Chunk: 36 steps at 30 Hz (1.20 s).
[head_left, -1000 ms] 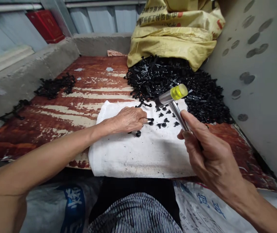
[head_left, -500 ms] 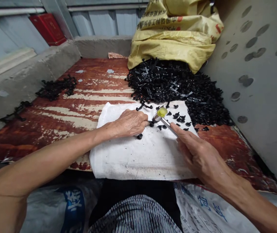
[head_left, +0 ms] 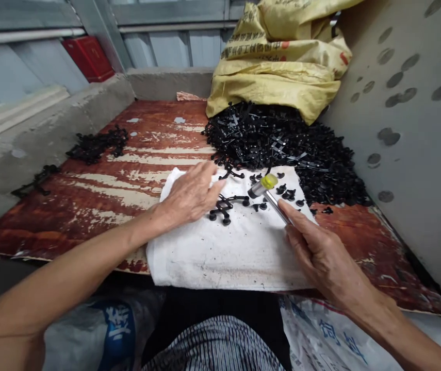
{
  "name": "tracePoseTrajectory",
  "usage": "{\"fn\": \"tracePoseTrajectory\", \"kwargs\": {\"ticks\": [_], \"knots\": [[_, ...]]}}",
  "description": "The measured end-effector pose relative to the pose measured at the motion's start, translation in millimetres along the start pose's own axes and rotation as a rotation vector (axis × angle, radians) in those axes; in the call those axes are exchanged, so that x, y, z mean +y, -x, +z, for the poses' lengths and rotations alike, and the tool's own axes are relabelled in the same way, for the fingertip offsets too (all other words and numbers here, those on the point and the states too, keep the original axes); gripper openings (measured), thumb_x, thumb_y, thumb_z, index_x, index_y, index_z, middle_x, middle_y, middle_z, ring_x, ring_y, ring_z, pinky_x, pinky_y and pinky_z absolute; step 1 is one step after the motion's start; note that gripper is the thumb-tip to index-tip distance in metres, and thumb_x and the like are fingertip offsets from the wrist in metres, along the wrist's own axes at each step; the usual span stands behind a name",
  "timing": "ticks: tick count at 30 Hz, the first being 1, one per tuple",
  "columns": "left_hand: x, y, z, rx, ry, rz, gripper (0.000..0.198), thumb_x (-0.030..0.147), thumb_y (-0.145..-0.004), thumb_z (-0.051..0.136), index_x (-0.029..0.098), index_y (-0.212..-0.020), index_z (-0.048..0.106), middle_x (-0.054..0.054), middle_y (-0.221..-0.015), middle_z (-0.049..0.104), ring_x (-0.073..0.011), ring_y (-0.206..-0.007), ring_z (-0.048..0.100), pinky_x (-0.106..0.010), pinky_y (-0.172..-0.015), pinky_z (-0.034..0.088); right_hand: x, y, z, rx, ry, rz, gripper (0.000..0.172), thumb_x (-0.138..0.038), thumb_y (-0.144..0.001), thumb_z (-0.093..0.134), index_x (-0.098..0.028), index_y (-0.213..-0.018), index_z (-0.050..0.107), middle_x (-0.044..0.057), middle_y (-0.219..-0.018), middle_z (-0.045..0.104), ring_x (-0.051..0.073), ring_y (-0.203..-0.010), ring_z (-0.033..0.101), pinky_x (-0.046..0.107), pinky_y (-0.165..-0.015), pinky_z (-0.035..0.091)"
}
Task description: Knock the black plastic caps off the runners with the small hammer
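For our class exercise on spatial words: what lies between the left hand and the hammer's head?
In the head view, a black linkage lies between them on the white cloth, with another black piece farther back.

Below the left hand (head_left: 193, 195) and right hand (head_left: 323, 250) spreads a red-brown worktop (head_left: 158, 119), its surface worn into pale streaks. Beyond the hands, a grey ribbed metal wall (head_left: 169, 50) rises behind a low concrete ledge (head_left: 169, 85) that turns along the left hand's side. A pale panel (head_left: 421, 170) with dark round spots stands right of the right hand.
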<state>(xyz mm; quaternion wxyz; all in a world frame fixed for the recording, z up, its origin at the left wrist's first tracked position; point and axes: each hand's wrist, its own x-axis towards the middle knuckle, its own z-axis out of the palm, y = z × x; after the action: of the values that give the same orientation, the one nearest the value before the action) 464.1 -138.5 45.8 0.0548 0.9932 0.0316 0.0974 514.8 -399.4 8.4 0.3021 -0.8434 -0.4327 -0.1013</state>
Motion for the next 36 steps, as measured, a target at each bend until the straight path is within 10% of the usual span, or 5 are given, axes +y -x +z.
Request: {"fn": "tracePoseTrajectory", "kwargs": {"ticks": [4,12,21,32,36], "knots": [[0,17,-6.6,-0.134,-0.024,-0.185,0.039,0.046,-0.097,0.025,0.017,-0.096,0.053,-0.004,-0.066,0.058,-0.0212,-0.064,0.058,-0.034,-0.064,0.043,4,10,4,0.022,0.009,0.030,0.050,-0.016,-0.092,0.045,-0.015,-0.142,0.050,0.015,-0.128,0.065,0.029,-0.110,0.067,0.045,-0.091,0.057],[47,-3,6.0,-0.185,-0.039,-0.232,0.045,0.043,-0.087,0.044,0.012,-0.120,0.047,-0.013,-0.086,0.069,-0.0289,-0.084,0.067,-0.038,-0.074,0.047,2,17,-6,0.034,0.088,-0.027,0.043,-0.016,-0.094,0.044,-0.010,-0.135,0.054,0.018,-0.118,0.070,0.026,-0.100,0.071,0.037,-0.084,0.060],[16,17,12.1,-0.087,0.372,-0.221,0.041,0.016,-0.078,0.046,0.016,-0.119,0.041,0.003,-0.070,0.052,-0.0159,-0.063,0.050,-0.029,-0.064,0.038,11,19,-9,-0.046,0.164,-0.007,0.047,-0.016,-0.091,0.040,-0.010,-0.135,0.055,0.019,-0.114,0.072,0.032,-0.089,0.074,0.042,-0.066,0.062],[13,0,-7.4,-0.464,0.957,-0.358,0.006,0.013,-0.071,0.054,0.018,-0.073,0.052,0.004,-0.058,0.048,-0.0088,-0.050,0.041,-0.024,-0.048,0.029,10,-17,3,-0.094,0.016,0.085,0.049,-0.021,-0.089,0.039,-0.014,-0.134,0.057,0.013,-0.108,0.074,0.024,-0.088,0.072,0.037,-0.076,0.057],[21,0,-7.5,-0.479,0.985,-0.292,0.015,0.025,-0.079,0.051,0.017,-0.067,0.053,0.002,-0.062,0.050,-0.0072,-0.050,0.041,-0.023,-0.047,0.031,11,0,1,-0.030,-0.154,0.292,0.048,-0.029,-0.092,0.042,-0.013,-0.135,0.055,0.007,-0.077,0.071,0.019,-0.063,0.065,0.031,-0.058,0.054]]}}
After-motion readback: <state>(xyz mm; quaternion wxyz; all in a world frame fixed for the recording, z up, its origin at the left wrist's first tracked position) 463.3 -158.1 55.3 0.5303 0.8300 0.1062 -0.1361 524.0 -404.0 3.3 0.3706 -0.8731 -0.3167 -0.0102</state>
